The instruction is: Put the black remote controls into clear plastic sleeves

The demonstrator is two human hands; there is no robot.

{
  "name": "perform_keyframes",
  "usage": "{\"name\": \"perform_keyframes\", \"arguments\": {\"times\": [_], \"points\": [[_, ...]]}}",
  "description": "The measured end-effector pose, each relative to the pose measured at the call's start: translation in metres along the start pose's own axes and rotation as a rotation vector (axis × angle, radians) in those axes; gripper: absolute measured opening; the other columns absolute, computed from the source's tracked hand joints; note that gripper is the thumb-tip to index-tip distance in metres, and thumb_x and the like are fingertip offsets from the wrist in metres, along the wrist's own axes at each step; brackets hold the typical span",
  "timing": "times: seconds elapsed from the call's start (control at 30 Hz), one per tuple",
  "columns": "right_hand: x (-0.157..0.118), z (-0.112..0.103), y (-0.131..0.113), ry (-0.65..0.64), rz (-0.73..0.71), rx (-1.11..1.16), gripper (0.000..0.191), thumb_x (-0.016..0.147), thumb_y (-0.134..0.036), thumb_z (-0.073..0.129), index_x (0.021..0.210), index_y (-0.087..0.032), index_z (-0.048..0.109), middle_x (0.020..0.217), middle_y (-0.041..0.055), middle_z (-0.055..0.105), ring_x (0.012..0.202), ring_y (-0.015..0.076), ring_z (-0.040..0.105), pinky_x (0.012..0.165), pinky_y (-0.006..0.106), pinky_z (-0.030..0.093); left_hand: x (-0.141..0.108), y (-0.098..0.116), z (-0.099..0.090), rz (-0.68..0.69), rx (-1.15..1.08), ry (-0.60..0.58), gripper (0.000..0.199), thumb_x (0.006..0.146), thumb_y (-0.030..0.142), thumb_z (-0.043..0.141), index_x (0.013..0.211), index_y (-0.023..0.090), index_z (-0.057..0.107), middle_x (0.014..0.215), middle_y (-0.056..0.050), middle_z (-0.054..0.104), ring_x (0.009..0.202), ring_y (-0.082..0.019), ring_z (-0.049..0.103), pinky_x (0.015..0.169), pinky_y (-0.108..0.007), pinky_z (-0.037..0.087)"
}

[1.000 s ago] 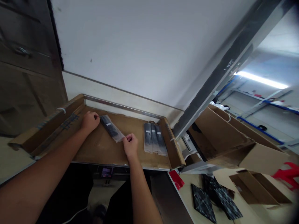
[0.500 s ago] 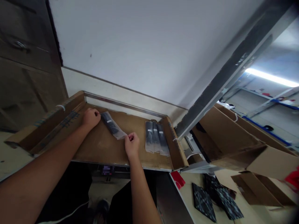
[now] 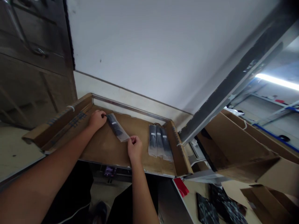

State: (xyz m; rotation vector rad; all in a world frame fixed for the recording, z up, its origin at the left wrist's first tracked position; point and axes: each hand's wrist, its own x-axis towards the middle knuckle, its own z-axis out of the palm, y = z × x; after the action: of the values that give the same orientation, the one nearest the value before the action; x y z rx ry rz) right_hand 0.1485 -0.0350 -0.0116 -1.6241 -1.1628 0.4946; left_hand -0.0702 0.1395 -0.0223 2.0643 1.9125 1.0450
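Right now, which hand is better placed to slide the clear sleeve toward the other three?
Probably the right hand: at the clear plastic sleeve's lower end, nearer the row of three sleeves. The left hand is at the far end.

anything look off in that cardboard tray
One clear plastic sleeve holding a dark item lies diagonally on the brown cardboard tray, out of line with the three matching sleeves lying side by side. The left hand pinches its top end; the right hand sits by its lower corner.
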Motion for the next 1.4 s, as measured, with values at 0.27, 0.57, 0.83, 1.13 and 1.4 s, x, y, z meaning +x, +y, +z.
{"name": "perform_keyframes", "arguments": {"times": [0.27,0.57,0.83,1.13,1.4], "points": [[-0.003,-0.002,-0.004,0.052,-0.009,0.020,0.010,0.073,-0.023,0.053,0.071,-0.019,0.061,0.059,-0.0030,0.053,0.056,0.0149,0.050,0.056,0.024,0.035,-0.001,0.001,-0.001,-0.001,-0.006,0.012,0.020,0.077,0.021,0.051,0.085,0.019,0.069,0.092,-0.009,0.065,0.091,-0.024,0.061,0.090,-0.035,0.048],[-0.002,-0.003,0.001,0.078,0.005,0.030,0.011,0.074,-0.026,0.051,0.072,-0.019,0.059,0.061,-0.0019,0.053,0.058,0.0158,0.050,0.059,0.026,0.037,0.001,-0.003,0.002,0.000,-0.033,0.037,0.017,0.077,0.019,0.052,0.083,0.018,0.068,0.090,-0.010,0.066,0.093,-0.025,0.061,0.093,-0.036,0.047],[0.001,-0.004,0.009,0.095,0.036,0.219,0.016,0.074,-0.032,0.054,0.077,-0.018,0.060,0.064,-0.0027,0.052,0.061,0.0145,0.050,0.062,0.025,0.040,-0.001,-0.001,-0.001,0.017,-0.014,-0.003,0.020,0.079,0.019,0.047,0.088,0.019,0.065,0.093,-0.010,0.066,0.092,-0.024,0.061,0.086,-0.034,0.046],[0.003,-0.001,0.016,0.087,0.027,0.278,0.015,0.075,-0.030,0.055,0.080,-0.017,0.061,0.067,-0.0032,0.053,0.064,0.0135,0.050,0.064,0.023,0.040,0.000,-0.008,0.005,0.173,-0.159,-0.056,0.018,0.081,0.024,0.046,0.085,0.018,0.063,0.089,-0.007,0.067,0.086,-0.021,0.060,0.082,-0.032,0.046],[0.002,-0.001,0.016,0.089,0.004,0.301,0.013,0.076,-0.030,0.057,0.078,-0.017,0.061,0.064,-0.0038,0.052,0.060,0.0124,0.046,0.060,0.023,0.038,0.000,-0.006,0.005,0.127,-0.196,-0.062,0.027,0.078,0.021,0.048,0.096,0.017,0.067,0.096,-0.008,0.069,0.087,-0.021,0.062,0.083,-0.032,0.049]]}}
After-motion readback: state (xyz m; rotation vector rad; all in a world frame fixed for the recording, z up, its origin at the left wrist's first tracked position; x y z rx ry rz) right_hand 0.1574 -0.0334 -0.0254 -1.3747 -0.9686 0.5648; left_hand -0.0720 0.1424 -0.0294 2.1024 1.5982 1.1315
